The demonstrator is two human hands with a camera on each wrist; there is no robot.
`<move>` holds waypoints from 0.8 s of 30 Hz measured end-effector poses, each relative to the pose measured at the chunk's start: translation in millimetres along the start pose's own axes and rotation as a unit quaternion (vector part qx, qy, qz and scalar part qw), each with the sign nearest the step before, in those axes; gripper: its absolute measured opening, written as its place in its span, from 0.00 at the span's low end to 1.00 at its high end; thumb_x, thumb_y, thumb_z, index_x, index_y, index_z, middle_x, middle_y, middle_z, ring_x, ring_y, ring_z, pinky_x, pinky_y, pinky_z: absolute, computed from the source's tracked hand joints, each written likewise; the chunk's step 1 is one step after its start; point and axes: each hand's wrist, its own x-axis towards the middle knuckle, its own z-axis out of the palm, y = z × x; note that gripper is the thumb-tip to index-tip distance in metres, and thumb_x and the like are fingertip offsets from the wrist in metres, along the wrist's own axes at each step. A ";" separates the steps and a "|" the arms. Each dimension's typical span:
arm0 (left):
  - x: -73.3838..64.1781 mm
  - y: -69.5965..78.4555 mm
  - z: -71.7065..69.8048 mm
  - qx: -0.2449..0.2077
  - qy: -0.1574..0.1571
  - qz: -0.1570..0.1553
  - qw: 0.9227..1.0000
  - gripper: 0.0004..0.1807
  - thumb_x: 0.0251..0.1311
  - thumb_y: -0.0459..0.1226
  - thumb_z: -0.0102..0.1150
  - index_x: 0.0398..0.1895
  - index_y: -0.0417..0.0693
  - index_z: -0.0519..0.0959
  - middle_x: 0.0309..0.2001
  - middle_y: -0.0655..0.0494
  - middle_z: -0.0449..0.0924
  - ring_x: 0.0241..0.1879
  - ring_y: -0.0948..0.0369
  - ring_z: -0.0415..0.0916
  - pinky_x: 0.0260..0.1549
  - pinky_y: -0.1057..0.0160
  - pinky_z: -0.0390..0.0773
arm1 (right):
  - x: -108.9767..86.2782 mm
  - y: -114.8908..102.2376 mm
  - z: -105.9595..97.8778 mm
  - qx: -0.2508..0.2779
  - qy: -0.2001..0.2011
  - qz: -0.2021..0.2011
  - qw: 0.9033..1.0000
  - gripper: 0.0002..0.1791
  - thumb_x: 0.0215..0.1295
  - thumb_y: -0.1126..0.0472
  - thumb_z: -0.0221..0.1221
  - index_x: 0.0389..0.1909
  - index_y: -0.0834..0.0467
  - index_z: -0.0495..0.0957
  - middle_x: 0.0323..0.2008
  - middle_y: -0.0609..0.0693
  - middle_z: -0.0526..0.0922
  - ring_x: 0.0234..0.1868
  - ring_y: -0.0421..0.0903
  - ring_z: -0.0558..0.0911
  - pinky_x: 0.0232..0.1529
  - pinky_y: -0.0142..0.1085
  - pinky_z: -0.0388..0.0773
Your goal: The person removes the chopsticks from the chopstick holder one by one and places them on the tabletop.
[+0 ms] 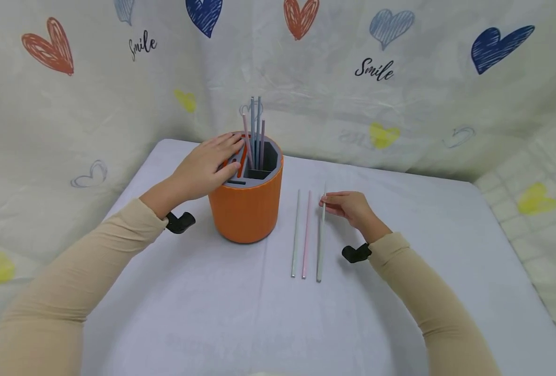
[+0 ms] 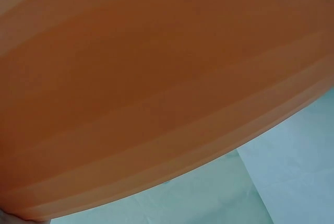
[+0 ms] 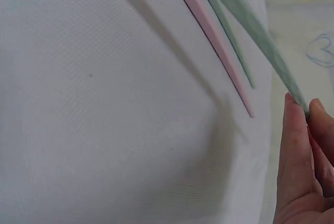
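An orange round desk organizer with a grey slotted top stands left of centre on the table. My left hand rests on its top, fingers spread over the left side and thumb at the slots. The left wrist view is mostly filled by the orange wall. My right hand pinches a thin pale green stick near its far end between thumb and fingertips. In the right wrist view, this stick casts a shadow on the cloth. Left of it lie a pink stick and another pale green stick, side by side.
Several blue and pink sticks stand upright in the organizer's open compartment. A white cloth covers the table. Behind it hangs a pale curtain printed with hearts and words.
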 end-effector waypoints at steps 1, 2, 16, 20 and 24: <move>-0.3 0.0 -0.3 0.002 0.000 0.000 1.000 0.30 0.69 0.47 0.36 0.71 0.45 0.55 0.72 0.50 0.50 0.73 0.52 0.43 0.71 0.53 0.44 | 1.7 1.4 0.3 -0.001 -0.001 0.000 1.000 0.25 0.58 0.67 0.61 0.57 0.69 0.70 0.28 0.48 0.86 0.34 0.41 0.86 0.37 0.29 0.82; -0.6 0.1 -0.5 0.003 0.000 -0.001 1.000 0.30 0.69 0.47 0.36 0.71 0.44 0.55 0.72 0.49 0.50 0.73 0.52 0.43 0.71 0.53 0.44 | 3.3 2.9 0.7 -0.001 -0.002 0.000 1.000 0.25 0.59 0.67 0.60 0.57 0.69 0.70 0.28 0.49 0.86 0.34 0.41 0.85 0.37 0.29 0.82; 0.5 1.7 -1.9 0.002 0.006 0.005 1.000 0.29 0.69 0.46 0.36 0.70 0.44 0.55 0.72 0.48 0.51 0.72 0.52 0.44 0.71 0.53 0.45 | 16.7 15.7 3.6 0.003 0.019 0.034 0.999 0.25 0.58 0.67 0.61 0.58 0.67 0.70 0.26 0.49 0.86 0.34 0.41 0.86 0.37 0.30 0.82; 0.3 0.9 -1.4 0.002 0.004 0.004 1.000 0.29 0.69 0.46 0.35 0.71 0.44 0.55 0.72 0.49 0.51 0.72 0.52 0.44 0.71 0.53 0.45 | 20.2 17.0 3.7 0.000 0.021 0.043 0.999 0.25 0.58 0.67 0.61 0.58 0.66 0.70 0.26 0.48 0.86 0.33 0.40 0.86 0.36 0.29 0.82; -0.4 0.3 -1.8 0.002 0.006 0.005 1.000 0.29 0.69 0.46 0.35 0.70 0.44 0.55 0.72 0.49 0.51 0.72 0.52 0.44 0.71 0.53 0.45 | 25.6 18.6 2.3 -0.018 0.033 0.042 0.998 0.24 0.57 0.66 0.62 0.56 0.65 0.72 0.25 0.47 0.86 0.31 0.39 0.86 0.34 0.28 0.82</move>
